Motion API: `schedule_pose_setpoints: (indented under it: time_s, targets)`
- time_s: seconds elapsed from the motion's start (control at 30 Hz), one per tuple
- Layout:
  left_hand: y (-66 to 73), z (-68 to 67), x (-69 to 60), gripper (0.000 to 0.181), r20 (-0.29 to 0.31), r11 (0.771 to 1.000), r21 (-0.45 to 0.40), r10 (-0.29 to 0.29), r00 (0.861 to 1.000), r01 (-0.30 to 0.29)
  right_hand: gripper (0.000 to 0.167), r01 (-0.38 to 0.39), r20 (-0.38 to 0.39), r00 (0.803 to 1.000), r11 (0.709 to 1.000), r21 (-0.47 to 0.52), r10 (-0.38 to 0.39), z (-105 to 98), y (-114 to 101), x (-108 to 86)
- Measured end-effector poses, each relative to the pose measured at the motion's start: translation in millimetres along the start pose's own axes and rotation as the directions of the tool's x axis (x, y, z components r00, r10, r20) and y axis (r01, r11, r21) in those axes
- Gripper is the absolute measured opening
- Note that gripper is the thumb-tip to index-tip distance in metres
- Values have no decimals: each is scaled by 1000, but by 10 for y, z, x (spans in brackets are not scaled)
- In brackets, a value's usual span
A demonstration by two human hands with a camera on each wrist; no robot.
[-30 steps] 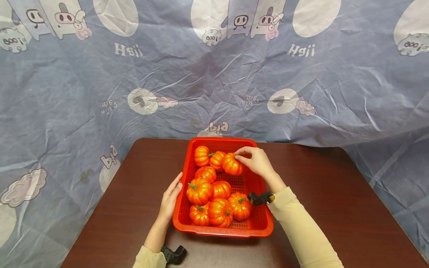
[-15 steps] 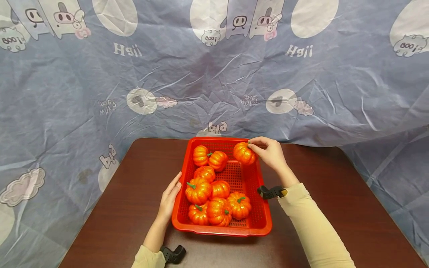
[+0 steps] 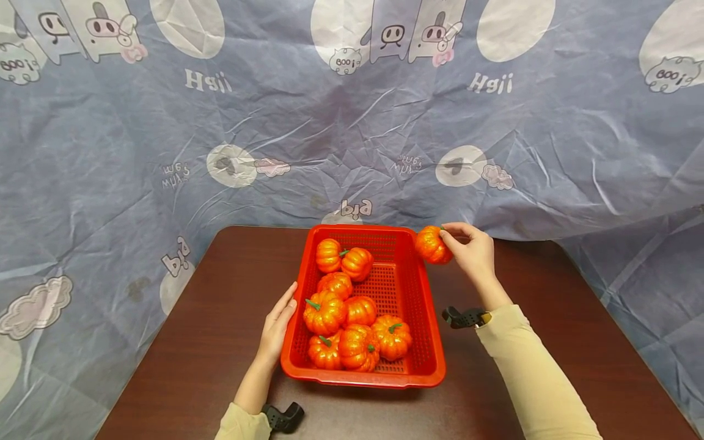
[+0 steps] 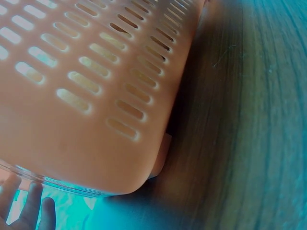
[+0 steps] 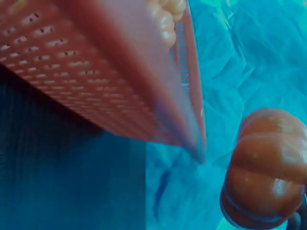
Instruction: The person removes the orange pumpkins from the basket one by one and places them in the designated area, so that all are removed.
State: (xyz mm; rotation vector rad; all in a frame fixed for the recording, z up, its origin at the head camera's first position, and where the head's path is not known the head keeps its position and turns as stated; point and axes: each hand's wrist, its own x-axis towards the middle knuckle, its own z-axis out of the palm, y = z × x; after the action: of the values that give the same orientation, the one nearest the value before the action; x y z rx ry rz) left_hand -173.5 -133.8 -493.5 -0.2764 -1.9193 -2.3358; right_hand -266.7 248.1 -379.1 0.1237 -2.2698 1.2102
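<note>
A red plastic basket [image 3: 432,318] with slotted walls holds several small orange toy pumpkins [image 3: 326,313] with green stems, mostly along its left side and front. My right hand [image 3: 472,249] pinches one orange pumpkin [image 3: 432,244] by its top, just past the basket's right rim near the far corner. In the right wrist view this held pumpkin [image 5: 266,167] hangs apart from the basket wall [image 5: 72,72]. My left hand [image 3: 277,327] rests against the basket's left side with its fingers extended. Its fingers [image 4: 31,203] show at the basket's lower corner in the left wrist view.
The basket stands on a dark brown wooden table [image 3: 528,318]. Behind and beside the table hangs a wrinkled blue-grey cloth [image 3: 308,122] with cartoon prints. Each wrist wears a black camera mount [image 3: 464,318].
My right hand has lifted the pumpkin from the basket's far right area and carried it rightward over the rim. The left hand and the basket have stayed nearly in place.
</note>
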Motion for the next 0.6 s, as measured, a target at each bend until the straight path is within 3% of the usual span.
schedule_pose_setpoints:
  time_s: [0.2,0.37,0.6]
  targets:
    - [-15,-5,-3,44,2,1000,-13,2,1000,-2,20,-28,-86,996,999,-40,25,-23,176,-15]
    - [-16,-6,-5,44,-8,1000,-9,-4,1000,4,21,-79,-83,994,990,-118,70,-21,357,-58]
    - [-5,-1,-3,44,-9,1000,10,-9,1000,9,22,-164,-77,985,974,-154,153,-1,601,-123]
